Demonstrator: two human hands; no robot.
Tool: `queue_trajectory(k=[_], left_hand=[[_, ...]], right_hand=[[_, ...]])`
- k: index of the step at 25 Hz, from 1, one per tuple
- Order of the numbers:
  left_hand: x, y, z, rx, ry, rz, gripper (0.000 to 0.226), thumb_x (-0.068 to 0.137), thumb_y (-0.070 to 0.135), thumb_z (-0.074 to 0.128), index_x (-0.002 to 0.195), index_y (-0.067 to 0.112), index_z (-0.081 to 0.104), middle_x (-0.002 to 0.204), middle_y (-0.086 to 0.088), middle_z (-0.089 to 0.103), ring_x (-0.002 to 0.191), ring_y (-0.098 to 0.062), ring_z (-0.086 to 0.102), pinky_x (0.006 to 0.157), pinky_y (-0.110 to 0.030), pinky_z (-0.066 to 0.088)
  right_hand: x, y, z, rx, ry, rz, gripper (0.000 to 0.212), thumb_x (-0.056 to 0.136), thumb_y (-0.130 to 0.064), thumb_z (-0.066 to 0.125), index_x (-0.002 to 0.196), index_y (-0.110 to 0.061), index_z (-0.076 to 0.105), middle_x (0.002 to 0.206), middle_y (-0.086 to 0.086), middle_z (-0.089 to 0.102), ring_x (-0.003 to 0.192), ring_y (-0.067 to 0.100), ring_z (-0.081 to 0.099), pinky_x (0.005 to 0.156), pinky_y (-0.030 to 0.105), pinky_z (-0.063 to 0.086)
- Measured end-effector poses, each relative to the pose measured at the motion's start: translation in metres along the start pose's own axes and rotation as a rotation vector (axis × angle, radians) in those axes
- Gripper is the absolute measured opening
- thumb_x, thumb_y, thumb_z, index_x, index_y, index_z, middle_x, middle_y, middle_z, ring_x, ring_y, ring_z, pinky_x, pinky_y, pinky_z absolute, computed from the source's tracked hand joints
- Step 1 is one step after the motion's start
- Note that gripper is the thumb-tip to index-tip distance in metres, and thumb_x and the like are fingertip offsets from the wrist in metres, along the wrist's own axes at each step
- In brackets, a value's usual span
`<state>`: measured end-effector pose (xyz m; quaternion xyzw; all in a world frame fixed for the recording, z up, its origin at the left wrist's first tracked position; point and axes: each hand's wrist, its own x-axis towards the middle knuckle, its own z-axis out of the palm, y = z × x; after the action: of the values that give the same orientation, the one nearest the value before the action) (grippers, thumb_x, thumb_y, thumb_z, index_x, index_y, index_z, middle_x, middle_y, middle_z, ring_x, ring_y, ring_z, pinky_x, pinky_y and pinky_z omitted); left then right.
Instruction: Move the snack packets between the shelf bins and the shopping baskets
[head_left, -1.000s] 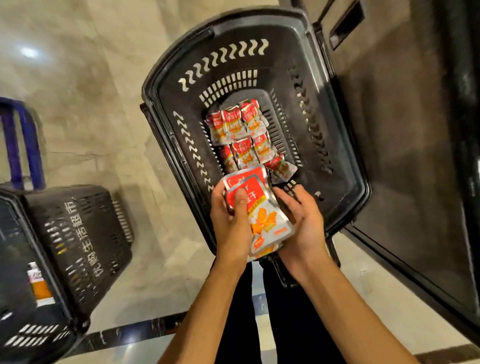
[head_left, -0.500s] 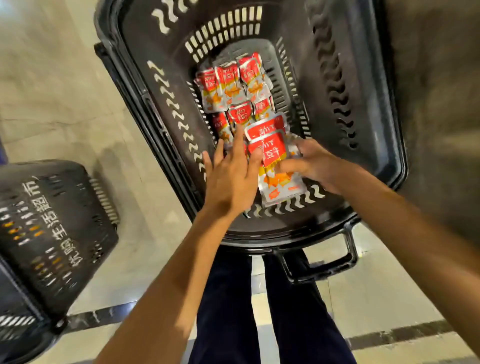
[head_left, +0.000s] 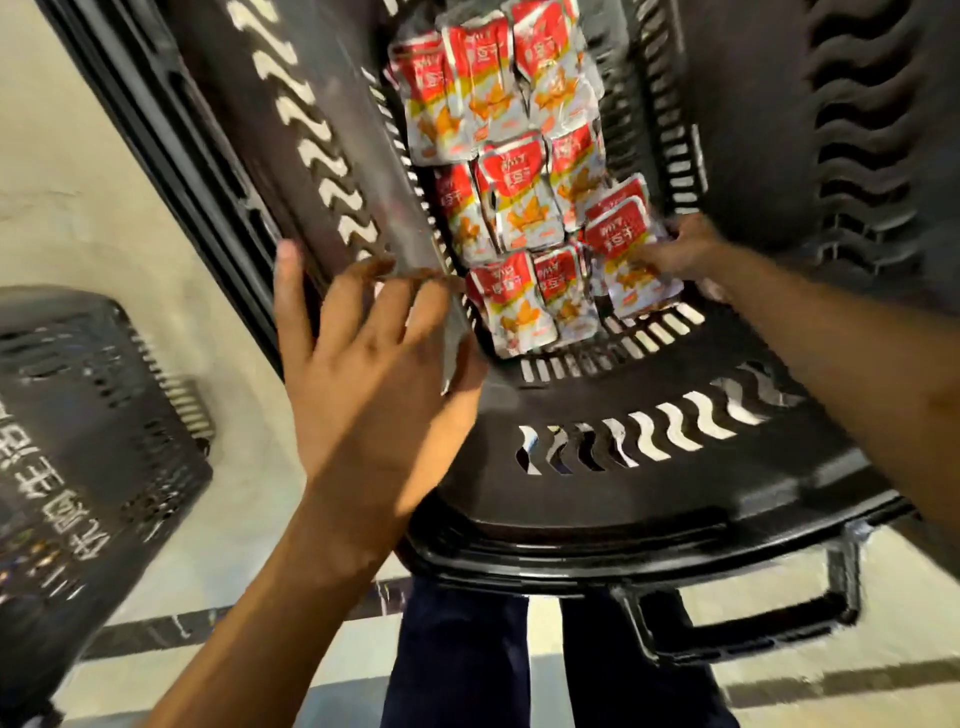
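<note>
A black shopping basket (head_left: 649, 499) fills the upper view, and several red-and-silver snack packets (head_left: 511, 192) lie in rows on its floor. My right hand (head_left: 680, 254) reaches deep inside and pinches a small stack of packets (head_left: 623, 244) at the near right of the floor. My left hand (head_left: 363, 358) hovers over the basket's left wall with fingers spread and holds nothing. The view is blurred by motion.
A second black basket (head_left: 93, 441) with white printed characters stands on the pale tiled floor at the left. The near basket's handle (head_left: 737, 629) hangs toward my legs. A dark strip runs across the floor tiles at the bottom.
Both hands carried a packet stack down into the basket. My left hand has let go and drawn back to the left wall; my right hand set the stack low on the floor.
</note>
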<state>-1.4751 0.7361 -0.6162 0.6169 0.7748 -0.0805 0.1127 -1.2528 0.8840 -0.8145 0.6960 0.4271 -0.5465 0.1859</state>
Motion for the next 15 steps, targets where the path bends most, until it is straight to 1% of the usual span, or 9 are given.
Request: queue_trajectory(k=[2,3,5,6,8,9,11,13,15], left_hand=[[0.001,0.000,0.000,0.000,-0.030,-0.012,0.034,0.085,0.039,0.049,0.104,0.016,0.066,0.092,-0.002,0.067,0.107,-0.028,0.053,0.116,-0.040,-0.005],[0.001,0.001,-0.001,0.006,-0.048,-0.015,0.034,0.085,0.039,0.049,0.105,0.017,0.065,0.093,-0.002,0.067,0.107,-0.028,0.052,0.116,-0.039,-0.006],[0.002,0.002,-0.002,0.011,-0.085,-0.025,0.033,0.085,0.040,0.050,0.105,0.018,0.065,0.092,-0.001,0.067,0.105,-0.028,0.052,0.116,-0.038,-0.007],[0.003,0.002,-0.003,0.011,-0.098,-0.030,0.033,0.086,0.040,0.050,0.105,0.019,0.065,0.092,-0.001,0.067,0.105,-0.028,0.052,0.116,-0.038,-0.007],[0.004,0.003,-0.004,0.010,-0.112,-0.033,0.033,0.086,0.040,0.049,0.106,0.020,0.065,0.092,0.000,0.066,0.104,-0.027,0.052,0.116,-0.038,-0.008],[0.004,0.004,-0.004,0.010,-0.111,-0.031,0.032,0.086,0.040,0.049,0.106,0.020,0.065,0.092,0.000,0.067,0.104,-0.027,0.053,0.116,-0.038,-0.008],[0.004,0.003,-0.004,0.011,-0.113,-0.029,0.031,0.086,0.039,0.050,0.105,0.020,0.065,0.092,0.001,0.067,0.102,-0.027,0.054,0.116,-0.038,-0.007],[0.004,0.004,-0.004,0.007,-0.105,-0.026,0.030,0.086,0.038,0.050,0.103,0.019,0.066,0.090,0.002,0.067,0.100,-0.027,0.055,0.116,-0.038,-0.006],[0.004,0.004,-0.004,0.008,-0.087,-0.026,0.029,0.086,0.038,0.050,0.101,0.019,0.066,0.088,0.003,0.066,0.098,-0.026,0.056,0.116,-0.038,-0.006]], right_hand=[[0.009,0.003,0.008,0.013,-0.049,-0.020,0.047,0.080,-0.007,0.072,0.124,-0.002,0.057,0.120,0.007,0.060,0.100,0.022,0.058,0.096,0.038,0.047],[0.012,0.004,0.012,-0.021,-0.061,-0.035,0.046,0.081,-0.007,0.071,0.124,-0.002,0.057,0.123,0.011,0.060,0.104,0.024,0.058,0.098,0.040,0.046],[0.015,0.002,0.019,-0.156,-0.035,-0.067,0.046,0.082,-0.020,0.070,0.125,-0.006,0.058,0.126,0.016,0.059,0.113,0.030,0.057,0.100,0.041,0.045],[0.015,0.001,0.022,-0.243,0.013,-0.079,0.051,0.082,-0.029,0.070,0.127,-0.009,0.056,0.129,0.016,0.057,0.117,0.032,0.055,0.101,0.041,0.044],[0.015,0.003,0.029,-0.342,0.127,-0.077,0.069,0.081,-0.041,0.068,0.137,-0.010,0.042,0.139,0.017,0.046,0.125,0.036,0.045,0.103,0.042,0.040],[0.012,0.005,0.032,-0.339,0.163,-0.057,0.075,0.082,-0.041,0.067,0.140,-0.008,0.033,0.142,0.019,0.038,0.128,0.038,0.040,0.105,0.043,0.038],[0.011,0.009,0.038,-0.334,0.175,-0.062,0.081,0.084,-0.038,0.065,0.145,-0.007,0.022,0.148,0.020,0.027,0.134,0.039,0.032,0.109,0.045,0.033],[0.006,0.011,0.041,-0.391,0.189,-0.091,0.092,0.082,-0.037,0.067,0.149,-0.010,0.011,0.154,0.018,0.013,0.141,0.036,0.018,0.114,0.046,0.025],[0.006,0.011,0.040,-0.444,0.241,-0.118,0.106,0.077,-0.039,0.073,0.150,-0.012,0.002,0.157,0.015,0.001,0.144,0.033,0.006,0.117,0.044,0.017]])
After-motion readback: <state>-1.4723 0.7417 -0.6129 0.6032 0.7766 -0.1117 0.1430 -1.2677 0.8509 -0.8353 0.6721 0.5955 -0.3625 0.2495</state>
